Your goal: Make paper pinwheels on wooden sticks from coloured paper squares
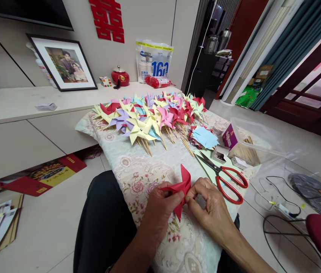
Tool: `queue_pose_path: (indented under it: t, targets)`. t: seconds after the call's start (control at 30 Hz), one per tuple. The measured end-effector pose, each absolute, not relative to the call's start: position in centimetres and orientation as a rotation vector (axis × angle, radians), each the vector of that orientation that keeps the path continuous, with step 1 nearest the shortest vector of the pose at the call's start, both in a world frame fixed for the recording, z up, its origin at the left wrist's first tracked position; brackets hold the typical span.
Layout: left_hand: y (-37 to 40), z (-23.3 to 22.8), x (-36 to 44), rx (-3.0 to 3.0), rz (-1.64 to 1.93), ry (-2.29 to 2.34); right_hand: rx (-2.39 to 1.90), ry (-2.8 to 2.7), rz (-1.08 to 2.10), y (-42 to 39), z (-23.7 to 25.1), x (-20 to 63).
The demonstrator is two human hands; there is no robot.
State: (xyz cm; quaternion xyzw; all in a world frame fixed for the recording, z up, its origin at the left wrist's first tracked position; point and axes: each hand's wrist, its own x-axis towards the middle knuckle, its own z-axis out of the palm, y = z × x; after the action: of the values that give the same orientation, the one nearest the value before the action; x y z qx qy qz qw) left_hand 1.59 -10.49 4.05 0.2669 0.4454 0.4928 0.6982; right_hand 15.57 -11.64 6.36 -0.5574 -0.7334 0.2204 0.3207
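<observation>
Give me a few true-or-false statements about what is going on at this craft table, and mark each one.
1. Both hands hold a red paper piece. True: the left hand and the right hand pinch it from either side.
2. The scissors are in the right hand. False: they lie on the table, just beyond that hand.
3. The scissors have red handles. True.
4. The finished pinwheels are all red. False: the pile mixes yellow, pink, purple, blue and red.
5. The pinwheels lie at the far end of the floral cloth. True.
6. The clear plastic box sits left of the pinwheels. False: it is to their right.
</observation>
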Motion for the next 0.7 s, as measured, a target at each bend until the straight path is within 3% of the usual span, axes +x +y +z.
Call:
queue_pose_path:
  t: [0.5, 0.7]
  targets:
    - [-10.5, 3.2, 1.6, 0.623, 1.079, 1.074, -1.463, -1.964, 0.574, -11.7, 7.0, 15.7]
    - [-8.6, 4.3, 1.4, 0.547, 1.136, 1.004, -1.536, -1.869, 0.499, -10.1, 8.5, 20.6]
